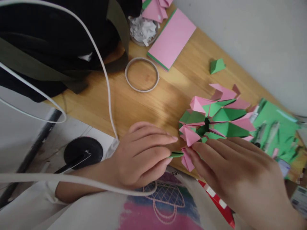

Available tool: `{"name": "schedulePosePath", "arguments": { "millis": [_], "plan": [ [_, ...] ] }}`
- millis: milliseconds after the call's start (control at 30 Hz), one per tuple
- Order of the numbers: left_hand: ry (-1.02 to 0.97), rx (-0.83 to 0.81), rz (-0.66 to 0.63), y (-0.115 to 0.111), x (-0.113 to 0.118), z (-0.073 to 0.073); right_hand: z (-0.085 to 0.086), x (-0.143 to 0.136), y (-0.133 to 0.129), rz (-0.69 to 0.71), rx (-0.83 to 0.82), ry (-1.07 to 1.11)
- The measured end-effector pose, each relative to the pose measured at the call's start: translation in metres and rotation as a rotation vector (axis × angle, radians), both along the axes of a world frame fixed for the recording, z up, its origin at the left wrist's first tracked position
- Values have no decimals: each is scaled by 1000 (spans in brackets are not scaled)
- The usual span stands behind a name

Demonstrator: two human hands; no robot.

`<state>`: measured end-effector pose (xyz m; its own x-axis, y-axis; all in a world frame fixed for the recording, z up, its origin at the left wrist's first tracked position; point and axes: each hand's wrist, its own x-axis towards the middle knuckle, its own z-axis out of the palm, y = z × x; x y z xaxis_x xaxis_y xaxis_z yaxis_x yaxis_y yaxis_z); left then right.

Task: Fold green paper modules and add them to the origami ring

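Observation:
My left hand (144,153) is closed, thumb and fingers pinching the green end (177,154) of a folded paper piece. At its other side the pink end (187,161) is gripped between the thumb and finger of my right hand (242,172). Whether both ends belong to a single sheet I cannot tell. Just beyond my right hand lies a ring-shaped origami model (224,115) of green and pink folded units, with points sticking outward and a dark hole in the middle. My right knuckles cover its near edge, and I cannot tell if they touch.
Pink and green paper sheets (172,38) lie near a cup of paper scraps (144,30). A tape ring (142,74) and small green folded piece (217,66) rest on the wooden table. White cables (106,76) cross the left, beside a black bag (48,38). Cutters lie on green paper (275,127).

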<state>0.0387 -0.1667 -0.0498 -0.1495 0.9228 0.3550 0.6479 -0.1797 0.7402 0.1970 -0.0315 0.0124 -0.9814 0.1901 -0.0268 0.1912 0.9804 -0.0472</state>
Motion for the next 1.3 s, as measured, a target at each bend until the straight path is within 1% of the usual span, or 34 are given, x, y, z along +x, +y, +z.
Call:
{"name": "schedulePosePath", "arguments": {
  "millis": [233, 400, 567, 667, 800, 933, 1100, 1300],
  "plan": [
    [4, 3, -25, 3, 0, 1, -4, 2, -3, -68, -55, 43],
    [-7, -8, -39, 8, 1, 1, -9, 7, -4, -123, -142, 66],
    [1, -16, -72, 12, 3, 2, -12, 9, -5, -127, -173, 82],
    [52, -13, -93, 13, 2, 2, -14, 11, -5, -134, -203, 106],
    [105, -23, -87, 14, 3, 3, -16, 14, -6, -148, -216, 136],
    [106, -16, -91, 14, 5, 1, -17, 17, -8, -153, -227, 145],
    [103, -13, -128, 14, 5, 0, -18, 18, -8, -154, -239, 149],
    [120, 46, -156, 15, 3, 2, -17, 18, -8, -151, -265, 142]
  ]
}}
